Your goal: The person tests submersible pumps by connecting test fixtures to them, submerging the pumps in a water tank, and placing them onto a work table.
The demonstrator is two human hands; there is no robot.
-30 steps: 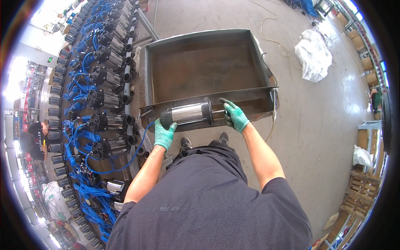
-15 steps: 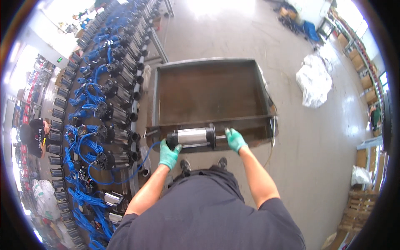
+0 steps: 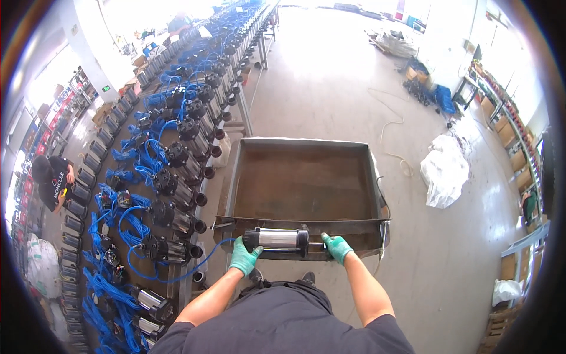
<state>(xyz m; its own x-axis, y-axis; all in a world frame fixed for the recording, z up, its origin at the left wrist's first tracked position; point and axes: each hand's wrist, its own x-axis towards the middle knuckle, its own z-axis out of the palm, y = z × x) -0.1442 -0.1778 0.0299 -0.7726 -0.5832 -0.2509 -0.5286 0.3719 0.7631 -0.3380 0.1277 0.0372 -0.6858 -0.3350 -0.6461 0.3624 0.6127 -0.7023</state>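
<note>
A submersible pump (image 3: 277, 239), with a silver barrel and black ends, lies sideways over the front compartment of a metal tank (image 3: 306, 141). My left hand (image 3: 243, 258), in a green glove, is closed around the pump's left black end. From that end a blue cable (image 3: 206, 258) runs off to the left. My right hand (image 3: 338, 248), gloved the same way, is closed on a thin metal rod (image 3: 315, 243) at the pump's right end. The palm hides the rod's outer part. Behind the pump, the tank's large compartment is brown inside; I cannot tell whether liquid fills it.
To the left, a long bench carries rows of pumps (image 3: 171, 249) with coiled blue cables (image 3: 132, 227). A co-worker (image 3: 54, 183) stands beyond it. White plastic sheeting (image 3: 445, 171) lies on the floor at right. A thin hose (image 3: 386, 127) trails across the floor.
The view has tilted up, so the tank, pump and both hands sit lower in the picture. My hands keep their hold on the pump and rod.
</note>
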